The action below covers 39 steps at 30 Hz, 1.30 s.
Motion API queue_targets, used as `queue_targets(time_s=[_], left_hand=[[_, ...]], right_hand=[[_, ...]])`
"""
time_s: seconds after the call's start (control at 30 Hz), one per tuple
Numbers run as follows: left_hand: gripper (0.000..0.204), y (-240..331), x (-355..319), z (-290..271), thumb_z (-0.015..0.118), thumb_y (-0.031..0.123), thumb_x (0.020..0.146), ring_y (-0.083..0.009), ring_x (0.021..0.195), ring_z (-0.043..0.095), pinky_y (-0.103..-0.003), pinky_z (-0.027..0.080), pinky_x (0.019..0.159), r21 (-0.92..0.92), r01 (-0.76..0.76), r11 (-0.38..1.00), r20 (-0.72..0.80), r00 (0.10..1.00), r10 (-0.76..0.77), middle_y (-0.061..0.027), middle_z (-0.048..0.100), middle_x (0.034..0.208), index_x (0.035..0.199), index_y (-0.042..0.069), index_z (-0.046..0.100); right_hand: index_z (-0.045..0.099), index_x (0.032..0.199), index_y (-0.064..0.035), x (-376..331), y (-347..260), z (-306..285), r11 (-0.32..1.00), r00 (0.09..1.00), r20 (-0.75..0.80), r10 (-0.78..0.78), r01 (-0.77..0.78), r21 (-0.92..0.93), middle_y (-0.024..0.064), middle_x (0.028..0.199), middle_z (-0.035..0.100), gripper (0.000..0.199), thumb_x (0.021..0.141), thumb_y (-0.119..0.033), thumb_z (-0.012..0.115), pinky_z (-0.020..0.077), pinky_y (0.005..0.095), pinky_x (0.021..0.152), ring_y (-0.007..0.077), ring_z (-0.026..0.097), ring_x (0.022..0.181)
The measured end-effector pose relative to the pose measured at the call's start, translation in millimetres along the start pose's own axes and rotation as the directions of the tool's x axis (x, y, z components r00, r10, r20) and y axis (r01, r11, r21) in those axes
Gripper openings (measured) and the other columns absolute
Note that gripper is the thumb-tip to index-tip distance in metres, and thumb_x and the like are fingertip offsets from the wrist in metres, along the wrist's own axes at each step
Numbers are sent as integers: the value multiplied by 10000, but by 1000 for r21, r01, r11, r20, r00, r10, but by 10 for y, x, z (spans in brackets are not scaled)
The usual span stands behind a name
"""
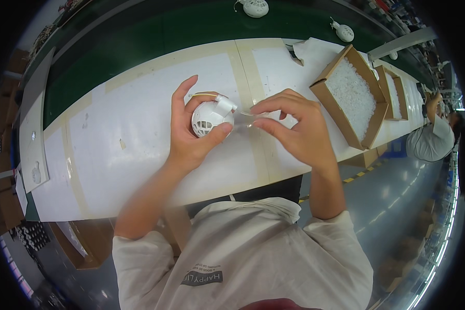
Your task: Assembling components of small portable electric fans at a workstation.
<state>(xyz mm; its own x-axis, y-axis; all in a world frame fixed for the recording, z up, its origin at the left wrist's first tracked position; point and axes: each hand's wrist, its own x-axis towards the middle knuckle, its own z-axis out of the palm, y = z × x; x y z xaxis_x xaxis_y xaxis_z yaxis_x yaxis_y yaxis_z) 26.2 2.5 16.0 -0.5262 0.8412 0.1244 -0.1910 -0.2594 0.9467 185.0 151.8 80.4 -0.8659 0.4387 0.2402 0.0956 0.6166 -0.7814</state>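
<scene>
My left hand (190,135) is wrapped round a white, rounded plastic housing (205,114) with a slotted grille and a short cylindrical part on top. Its thumb presses the near right side, and the index finger sticks up. A thin yellowish wire (203,95) runs along the top of the housing by the fingers. Just to the right, my right hand (294,121) has thumb and index finger pinched together. A thin pale strand shows at its fingertips, close to the cylindrical part; what exactly the pinch holds is too small to tell.
An open cardboard box (352,95) of small clear pieces stands on the white-covered table (134,160) at right, with a second box (395,93) beyond it. Similar white housings (256,8) lie on the green belt (186,28) at the back. Another person (432,137) works at far right.
</scene>
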Motion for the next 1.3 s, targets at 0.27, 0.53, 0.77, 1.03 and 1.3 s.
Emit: queue_targets(time_s=[0.27, 0.53, 0.77, 1.03, 1.3], left_hand=[[819, -51, -72, 42, 774, 35, 788, -185, 1103, 566, -300, 485, 914, 57, -90, 994, 85, 993, 85, -113, 561, 1172, 1446, 64, 288], [618, -75, -105, 56, 729, 32, 815, -195, 1149, 524, -311, 437, 967, 151, -122, 981, 141, 985, 101, -101, 530, 1234, 1359, 39, 435], [527, 24, -130, 55, 714, 71, 866, -131, 1048, 558, -258, 473, 870, 41, -10, 999, 151, 989, 4, -64, 540, 1179, 1342, 31, 491], [502, 187, -132, 132, 703, 138, 896, -127, 1020, 565, -257, 482, 851, -233, 401, 886, 207, 911, -357, -56, 543, 1166, 1345, 44, 501], [489, 90, -156, 186, 715, 145, 886, -132, 1075, 549, -271, 445, 927, 96, 264, 960, 129, 953, -275, -75, 549, 1189, 1317, 35, 512]], right_hand=[[718, 977, 12, -156, -11, 682, 809, 924, -233, 303, -120, 576, 55, 874, 681, 137, 847, -27, 735, 460, 220, 683, 107, 612, 797], [701, 1006, 43, -189, 26, 745, 714, 902, -295, 314, -20, 700, 71, 892, 667, 140, 867, 23, 699, 494, 237, 721, 126, 611, 800], [704, 997, 54, -163, 109, 538, 959, 924, -366, -114, 198, 201, 101, 849, 666, 202, 797, 76, 723, 493, 253, 675, 163, 619, 761], [713, 919, 24, -24, 137, 223, 819, 810, -190, -555, 492, -296, 106, 761, 653, 228, 699, 39, 773, 457, 287, 534, 210, 595, 628], [710, 865, -18, -17, -17, 97, 740, 849, 19, -528, 471, -480, 70, 732, 658, 225, 660, -23, 802, 427, 306, 489, 211, 577, 590]])
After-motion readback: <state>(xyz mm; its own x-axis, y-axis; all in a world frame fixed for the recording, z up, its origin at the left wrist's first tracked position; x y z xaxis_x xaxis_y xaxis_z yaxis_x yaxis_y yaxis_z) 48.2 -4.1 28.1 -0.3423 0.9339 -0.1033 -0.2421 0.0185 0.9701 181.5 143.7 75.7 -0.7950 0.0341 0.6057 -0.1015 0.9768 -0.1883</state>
